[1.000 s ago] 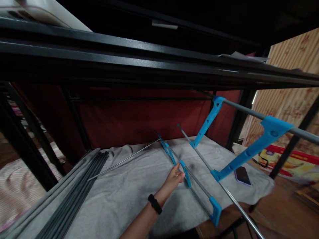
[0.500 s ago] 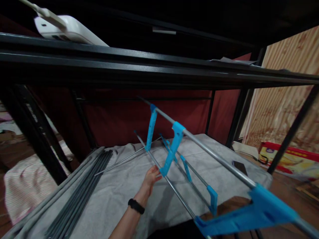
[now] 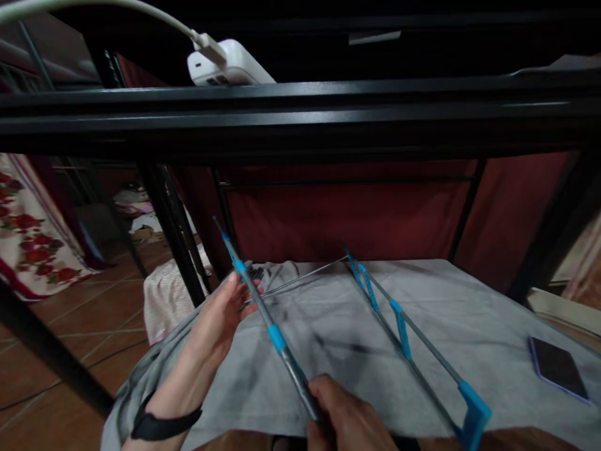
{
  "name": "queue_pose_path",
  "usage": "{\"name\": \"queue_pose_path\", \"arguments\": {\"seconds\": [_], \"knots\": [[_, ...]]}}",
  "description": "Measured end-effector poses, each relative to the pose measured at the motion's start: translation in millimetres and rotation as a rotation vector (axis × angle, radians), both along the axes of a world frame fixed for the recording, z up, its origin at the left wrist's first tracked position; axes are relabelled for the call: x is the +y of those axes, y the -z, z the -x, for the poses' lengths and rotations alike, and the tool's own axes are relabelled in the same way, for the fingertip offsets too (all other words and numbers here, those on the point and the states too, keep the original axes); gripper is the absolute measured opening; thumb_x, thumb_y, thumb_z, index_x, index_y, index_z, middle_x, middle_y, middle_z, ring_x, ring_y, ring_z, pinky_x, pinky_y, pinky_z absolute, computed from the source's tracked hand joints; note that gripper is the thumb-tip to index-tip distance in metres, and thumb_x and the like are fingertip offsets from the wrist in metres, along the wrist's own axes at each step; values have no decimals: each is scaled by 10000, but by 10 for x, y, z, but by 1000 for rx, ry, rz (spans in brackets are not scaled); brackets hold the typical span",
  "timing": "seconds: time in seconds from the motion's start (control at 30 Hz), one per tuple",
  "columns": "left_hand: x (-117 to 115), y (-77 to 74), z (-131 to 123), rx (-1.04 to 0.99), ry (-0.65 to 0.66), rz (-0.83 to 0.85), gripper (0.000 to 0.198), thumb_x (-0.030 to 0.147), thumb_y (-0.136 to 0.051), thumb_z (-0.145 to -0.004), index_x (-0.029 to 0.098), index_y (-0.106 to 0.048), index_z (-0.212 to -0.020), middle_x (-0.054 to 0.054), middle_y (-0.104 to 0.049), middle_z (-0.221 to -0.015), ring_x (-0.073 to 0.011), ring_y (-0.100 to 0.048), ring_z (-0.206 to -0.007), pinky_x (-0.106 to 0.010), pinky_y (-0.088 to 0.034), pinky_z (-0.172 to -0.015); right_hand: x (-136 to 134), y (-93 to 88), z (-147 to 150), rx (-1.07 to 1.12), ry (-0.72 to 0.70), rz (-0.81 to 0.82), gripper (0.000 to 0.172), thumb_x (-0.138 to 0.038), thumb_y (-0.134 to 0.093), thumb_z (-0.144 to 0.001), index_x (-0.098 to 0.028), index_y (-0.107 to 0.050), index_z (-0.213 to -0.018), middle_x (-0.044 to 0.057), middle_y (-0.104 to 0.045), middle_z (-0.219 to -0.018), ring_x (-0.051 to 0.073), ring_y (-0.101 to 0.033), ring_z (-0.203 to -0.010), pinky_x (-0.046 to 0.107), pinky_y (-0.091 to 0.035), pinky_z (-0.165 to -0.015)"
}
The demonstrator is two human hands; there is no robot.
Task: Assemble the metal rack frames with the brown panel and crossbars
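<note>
A ladder-like rack frame [image 3: 261, 305] of grey metal tubes with blue plastic connectors stands nearly edge-on before me, tilted away to the far left. My right hand [image 3: 350, 416] is closed round its near end at the bottom of the view. Farther up, my left hand [image 3: 224, 316], with a black band on the wrist, cradles the tube near a blue connector. Its thumb lies on the near side and the fingers pass loosely behind. A second rack frame [image 3: 392, 335] of the same kind rests on the grey cloth [image 3: 451, 338] to the right.
One loose thin tube [image 3: 305, 275] lies toward the back of the cloth. At the right is a phone [image 3: 558, 368]. A dark metal shelf beam [image 3: 328, 106] crosses overhead, carrying a white charger [image 3: 230, 62] with a cable. Black posts [image 3: 171, 232] stand at the left.
The view has turned left. The nearer rack frame has swung from broadside to nearly edge-on and moved left. My right hand has come into view, gripping its near end.
</note>
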State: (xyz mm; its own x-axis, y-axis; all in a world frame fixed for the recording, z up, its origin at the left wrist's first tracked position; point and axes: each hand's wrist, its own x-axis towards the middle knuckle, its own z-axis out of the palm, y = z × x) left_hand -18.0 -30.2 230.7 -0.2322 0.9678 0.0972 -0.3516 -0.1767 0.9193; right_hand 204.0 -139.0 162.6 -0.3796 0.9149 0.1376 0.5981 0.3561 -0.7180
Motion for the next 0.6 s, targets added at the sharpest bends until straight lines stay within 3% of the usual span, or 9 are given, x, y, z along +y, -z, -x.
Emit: {"name": "queue_pose_path", "arguments": {"seconds": [0.07, 0.13, 0.2, 0.3, 0.4, 0.5, 0.6], "knots": [[31, -48, 103, -20, -56, 32, 234, 241, -692, -762, 162, -649, -978, -76, -698, -918, -176, -672, -729, -259, -553, -550, 112, 125, 360, 11, -34, -7, 307, -186, -509, -707, -251, -558, -1003, 15, -696, -885, 174, -648, -728, 225, -440, -628], [108, -23, 221, -14, -142, 27, 253, 107, -698, -701, 166, -620, -934, -26, -676, -778, -122, -618, -567, -208, -504, -464, 182, 263, 650, -16, -51, -8, 329, -170, -505, -692, -266, -552, -1004, 18, -704, -893, 187, -657, -721, 233, -437, -600], [196, 27, 353, 5, -193, -8, 249, 71, -681, -680, 167, -583, -888, 27, -606, -626, -85, -524, -438, -166, -420, -374, 220, 343, 865, -39, -76, 14, 344, -180, -531, -686, -269, -553, -1017, 23, -709, -920, 201, -665, -723, 243, -440, -590], [287, 70, 553, 2, -204, -23, 210, 71, -638, -691, 178, -526, -834, 78, -481, -515, -59, -416, -358, -132, -319, -310, 268, 314, 1028, 38, -224, 77, 402, -283, -614, -705, -288, -546, -1100, -8, -719, -907, 192, -667, -703, 237, -446, -581], [296, 61, 715, -9, -157, 12, 187, 70, -615, -701, 173, -507, -815, 81, -446, -535, -34, -367, -346, -109, -270, -293, 454, 235, 1021, 174, -310, 84, 352, -378, -542, -834, -297, -533, -1177, -23, -717, -928, 158, -667, -758, 221, -468, -638], [253, 61, 822, 44, -96, 57, 188, 102, -639, -717, 166, -505, -831, 74, -455, -564, -22, -343, -337, -106, -250, -276, 930, 311, 959, 224, -186, -46, 282, -289, -421, -922, -255, -550, -1171, 24, -677, -1072, 159, -633, -979, 250, -478, -835], [205, 99, 904, 88, -97, 109, 224, 136, -641, -751, 173, -513, -931, 90, -429, -555, -20, -303, -314, -108, -241, -257, 1638, 583, 948, 106, -90, -246, 316, -137, -424, -874, -196, -562, -1152, 73, -625, -1139, 185, -554, -1123, 315, -423, -987]]}}
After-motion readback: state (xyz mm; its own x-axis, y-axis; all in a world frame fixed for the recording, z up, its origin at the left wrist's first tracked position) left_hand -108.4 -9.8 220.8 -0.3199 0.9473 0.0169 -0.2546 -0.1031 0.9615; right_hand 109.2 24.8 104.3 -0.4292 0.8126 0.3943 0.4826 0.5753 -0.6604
